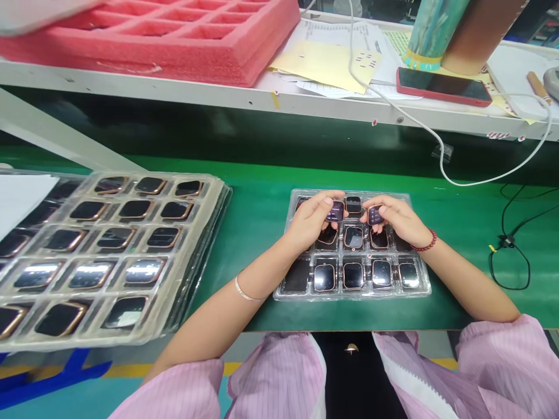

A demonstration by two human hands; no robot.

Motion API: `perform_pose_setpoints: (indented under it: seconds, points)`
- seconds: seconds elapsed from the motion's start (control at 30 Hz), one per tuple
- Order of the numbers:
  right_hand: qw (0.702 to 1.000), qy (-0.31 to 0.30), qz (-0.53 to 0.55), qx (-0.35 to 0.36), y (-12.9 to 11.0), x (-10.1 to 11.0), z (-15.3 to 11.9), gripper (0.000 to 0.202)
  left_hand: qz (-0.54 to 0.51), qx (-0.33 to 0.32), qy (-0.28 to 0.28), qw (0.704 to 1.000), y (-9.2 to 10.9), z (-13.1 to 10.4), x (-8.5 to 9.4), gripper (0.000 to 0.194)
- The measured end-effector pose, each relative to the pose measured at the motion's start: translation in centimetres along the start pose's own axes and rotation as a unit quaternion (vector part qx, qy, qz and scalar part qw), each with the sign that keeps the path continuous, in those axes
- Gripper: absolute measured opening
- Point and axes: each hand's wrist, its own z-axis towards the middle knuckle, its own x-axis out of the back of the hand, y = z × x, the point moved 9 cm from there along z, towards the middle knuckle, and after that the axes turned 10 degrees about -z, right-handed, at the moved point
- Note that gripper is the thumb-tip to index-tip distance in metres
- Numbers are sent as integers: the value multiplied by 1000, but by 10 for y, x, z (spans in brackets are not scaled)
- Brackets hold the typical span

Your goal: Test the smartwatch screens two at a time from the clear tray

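My left hand (pixel 312 218) grips a smartwatch case (pixel 335 212) with a lit dark screen, thumb on its upper edge. In my right hand (pixel 399 218) is a second smartwatch case (pixel 374 215), its screen also lit. Both are held above a clear plastic tray (pixel 353 297) whose pockets carry several more watch cases, dark-screened with gold-coloured rims. One of these watch cases (pixel 353 203) lies between my hands in the back row. The front-left pocket (pixel 296 276) shows no watch case. My hands cover parts of the back rows.
To the left stands a stack of plastic trays (pixel 168 270) filled with watch cases. Above the green bench (pixel 248 233) runs a white shelf (pixel 209 93) holding a red foam tray (pixel 244 55), papers (pixel 332 55) and a phone (pixel 443 87). A white cable (pixel 410 118) hangs down; black cables (pixel 506 240) lie right.
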Motion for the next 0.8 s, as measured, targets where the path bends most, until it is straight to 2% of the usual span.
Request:
perform_pose_setpoints:
  seconds: [0.13, 0.23, 0.27, 0.37, 0.47, 0.53, 0.8]
  points:
    - [999, 5, -34, 23, -4, -1, 0, 42, 3, -4, -8, 1000, 1, 1, -2, 55]
    - [1000, -5, -23, 11, -1, -2, -1, 30, -3, 1, -12, 1000, -1, 1, -3, 36]
    - [1000, -4, -14, 6, 0, -1, 0, 32, -6, 4, -12, 1000, -2, 1, -2, 33]
    - [1000, 4, 3, 1, 0, 1, 0, 42, -11, 12, -10, 1000, -4, 1, -2, 33]
    - [1000, 0, -16, 3, -1, 0, -1, 31, -4, 1, -12, 1000, -2, 1, -3, 43]
    - [999, -6, -32, 13, -3, -2, -1, 32, -1, -13, -15, 1000, 0, 1, -5, 52]
    - [997, -22, -63, 49, -10, -6, -1, 41, -6, -25, -36, 999, 2, 1, -8, 49]
